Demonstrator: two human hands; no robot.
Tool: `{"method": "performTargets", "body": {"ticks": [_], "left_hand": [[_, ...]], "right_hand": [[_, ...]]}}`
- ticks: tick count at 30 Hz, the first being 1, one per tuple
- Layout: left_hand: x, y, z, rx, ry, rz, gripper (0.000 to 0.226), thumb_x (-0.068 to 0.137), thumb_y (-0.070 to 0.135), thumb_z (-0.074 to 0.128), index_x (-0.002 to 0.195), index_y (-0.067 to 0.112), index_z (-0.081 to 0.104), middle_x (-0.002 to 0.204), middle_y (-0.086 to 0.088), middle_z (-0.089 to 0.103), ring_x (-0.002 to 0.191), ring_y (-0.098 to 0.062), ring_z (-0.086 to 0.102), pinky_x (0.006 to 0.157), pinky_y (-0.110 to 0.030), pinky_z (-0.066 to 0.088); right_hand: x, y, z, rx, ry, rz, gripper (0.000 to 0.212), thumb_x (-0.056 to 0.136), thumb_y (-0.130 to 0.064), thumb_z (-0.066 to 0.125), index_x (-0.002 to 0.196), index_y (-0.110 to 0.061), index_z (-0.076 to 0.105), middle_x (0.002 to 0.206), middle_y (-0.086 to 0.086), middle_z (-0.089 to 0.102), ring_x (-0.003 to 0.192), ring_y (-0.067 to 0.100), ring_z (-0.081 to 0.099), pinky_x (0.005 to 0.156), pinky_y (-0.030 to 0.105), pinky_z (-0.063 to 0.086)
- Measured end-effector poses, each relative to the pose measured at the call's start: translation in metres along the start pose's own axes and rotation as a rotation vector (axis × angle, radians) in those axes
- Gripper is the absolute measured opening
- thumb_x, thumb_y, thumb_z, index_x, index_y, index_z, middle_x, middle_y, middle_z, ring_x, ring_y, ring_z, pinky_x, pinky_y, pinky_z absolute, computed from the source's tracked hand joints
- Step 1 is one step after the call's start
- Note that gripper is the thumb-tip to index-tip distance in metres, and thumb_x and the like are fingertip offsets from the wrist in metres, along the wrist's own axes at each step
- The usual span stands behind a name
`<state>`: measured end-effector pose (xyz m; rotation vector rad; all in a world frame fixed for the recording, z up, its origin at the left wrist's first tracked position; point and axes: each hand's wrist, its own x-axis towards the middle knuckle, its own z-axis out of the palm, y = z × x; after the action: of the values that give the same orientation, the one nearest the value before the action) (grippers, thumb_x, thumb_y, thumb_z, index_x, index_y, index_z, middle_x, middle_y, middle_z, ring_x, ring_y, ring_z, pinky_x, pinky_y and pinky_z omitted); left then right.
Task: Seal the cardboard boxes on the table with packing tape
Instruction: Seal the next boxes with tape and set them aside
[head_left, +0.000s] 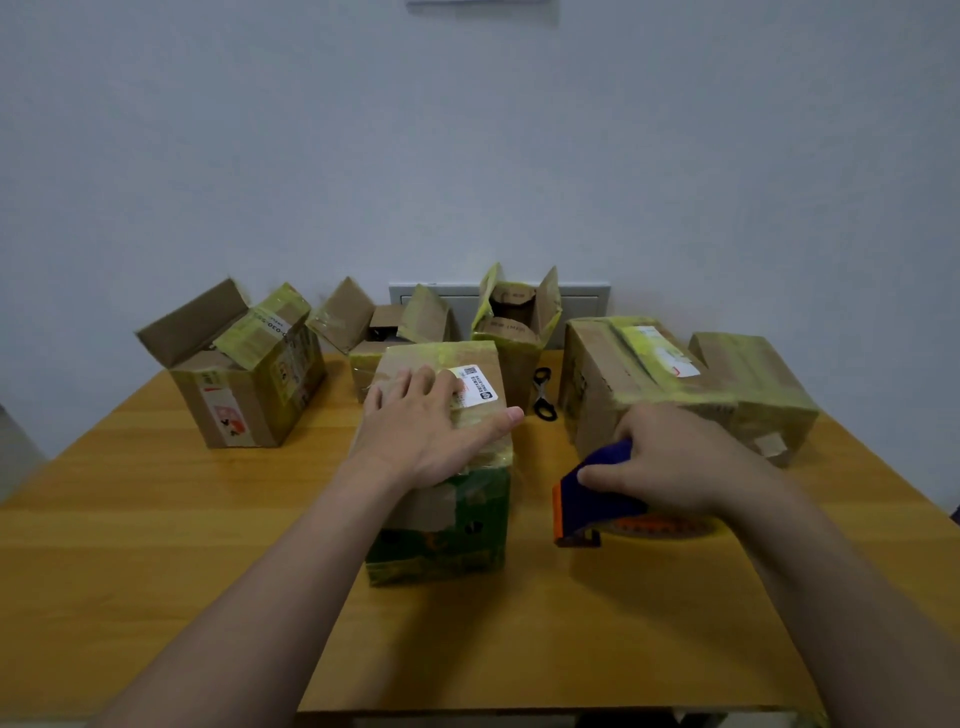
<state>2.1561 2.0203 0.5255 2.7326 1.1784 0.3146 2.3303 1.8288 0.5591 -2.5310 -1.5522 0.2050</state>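
Centrally, left hand (426, 426) lies flat, fingers straight, on closed cardboard box (441, 535) at table (156, 519) middle. Right hand (670, 467) grips blue-orange tape dispenser (597, 499) just right of box. 3 open-flapped boxes (244, 374) behind; black-handled scissors (543, 395) beside them.

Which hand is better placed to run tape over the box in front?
Right: the right hand holds the tape dispenser beside the box, while the left hand lies flat on it.

Both bare forearms reach up from the lower edge toward mid-frame. The left hand (431, 426) lies palm down at centre, fingers straight, thumb out to the right, on a box (441, 525). The right hand (670, 462), right of centre, curls round a dispenser (597, 501).
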Motion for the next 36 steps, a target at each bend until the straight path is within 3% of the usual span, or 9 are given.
{"method": "performTargets", "body": {"ticks": [7, 10, 13, 18, 23, 26, 30, 33, 36], "left_hand": [[0.0, -0.023, -0.023, 0.03, -0.239, 0.088, 0.138, 0.04, 0.116, 0.017, 0.16, 0.047, 0.017, 0.174, 0.005, 0.007, 0.159, -0.027, 0.007, 0.122, -0.062, 0.009], [-0.009, -0.023, -0.022, 0.029, -0.155, 0.097, 0.133, 0.044, 0.113, 0.024, 0.159, 0.048, 0.022, 0.172, 0.005, 0.014, 0.157, -0.027, 0.014, 0.123, -0.059, 0.013], [-0.019, -0.021, -0.02, 0.051, -0.037, 0.125, 0.127, 0.044, 0.113, 0.034, 0.154, 0.049, 0.038, 0.165, 0.008, 0.03, 0.148, -0.024, 0.031, 0.117, -0.053, 0.031], [-0.031, -0.019, -0.012, 0.21, 0.181, 0.273, 0.117, 0.054, 0.111, 0.025, 0.147, 0.046, 0.05, 0.147, 0.013, 0.052, 0.128, -0.013, 0.049, 0.083, -0.031, 0.046], [-0.04, -0.023, -0.007, 0.236, 0.157, 0.314, 0.117, 0.061, 0.107, 0.025, 0.158, 0.042, 0.027, 0.165, 0.005, 0.035, 0.142, -0.021, 0.046, 0.104, -0.04, 0.049], [-0.044, -0.04, -0.016, 0.004, 0.083, 0.371, 0.111, 0.062, 0.107, 0.036, 0.156, 0.047, 0.032, 0.167, 0.016, 0.027, 0.145, -0.017, 0.04, 0.108, -0.045, 0.047], [-0.046, -0.072, -0.015, -0.404, 0.249, 0.337, 0.071, 0.077, 0.091, 0.052, 0.128, 0.044, 0.069, 0.148, 0.026, 0.052, 0.136, 0.002, 0.047, 0.1, -0.04, 0.056], [-0.05, -0.076, 0.006, -0.661, 0.306, 0.284, 0.055, 0.075, 0.07, 0.073, 0.119, 0.036, 0.076, 0.136, 0.021, 0.065, 0.135, 0.008, 0.049, 0.108, -0.04, 0.053], [-0.051, -0.075, 0.026, -0.743, 0.424, 0.325, 0.05, 0.078, 0.056, 0.082, 0.118, 0.028, 0.077, 0.13, 0.015, 0.07, 0.134, 0.001, 0.054, 0.114, -0.042, 0.047]], "right_hand": [[0.002, 0.002, -0.001, 0.246, 0.276, 0.056, 0.046, 0.088, -0.06, 0.067, 0.068, -0.018, 0.066, 0.055, 0.0, 0.062, 0.054, 0.016, 0.058, 0.047, 0.03, 0.041], [0.002, -0.008, -0.001, 0.405, 0.449, 0.065, 0.047, 0.089, -0.053, 0.069, 0.068, -0.011, 0.069, 0.058, 0.008, 0.064, 0.057, 0.023, 0.062, 0.051, 0.043, 0.047], [0.004, -0.016, -0.001, 0.566, 0.641, 0.041, 0.042, 0.091, -0.045, 0.071, 0.063, -0.015, 0.065, 0.055, 0.001, 0.061, 0.052, 0.015, 0.058, 0.045, 0.028, 0.035], [0.005, -0.041, 0.0, 0.904, 0.759, -0.076, 0.024, 0.095, -0.043, 0.069, 0.08, -0.024, 0.069, 0.074, -0.01, 0.072, 0.072, -0.001, 0.069, 0.047, 0.01, 0.046], [0.011, -0.072, 0.008, 1.137, 0.789, -0.164, 0.025, 0.092, -0.044, 0.062, 0.091, -0.021, 0.071, 0.078, -0.014, 0.075, 0.081, 0.006, 0.073, 0.053, 0.014, 0.052], [0.017, -0.086, 0.014, 1.212, 0.796, -0.183, 0.024, 0.094, -0.045, 0.062, 0.092, -0.024, 0.072, 0.087, -0.012, 0.077, 0.085, 0.012, 0.074, 0.056, 0.018, 0.055], [0.026, -0.101, 0.019, 1.245, 0.81, -0.215, 0.017, 0.098, -0.044, 0.06, 0.09, -0.045, 0.074, 0.089, -0.014, 0.076, 0.086, 0.013, 0.074, 0.058, 0.022, 0.059], [0.035, -0.111, 0.024, 1.263, 0.794, -0.223, 0.021, 0.101, -0.044, 0.057, 0.089, -0.049, 0.073, 0.087, -0.01, 0.076, 0.082, 0.018, 0.072, 0.063, 0.033, 0.058], [0.045, -0.122, 0.03, 1.319, 0.742, -0.238, 0.022, 0.103, -0.042, 0.054, 0.094, -0.04, 0.075, 0.088, -0.009, 0.076, 0.077, 0.009, 0.071, 0.059, 0.017, 0.054]]}}
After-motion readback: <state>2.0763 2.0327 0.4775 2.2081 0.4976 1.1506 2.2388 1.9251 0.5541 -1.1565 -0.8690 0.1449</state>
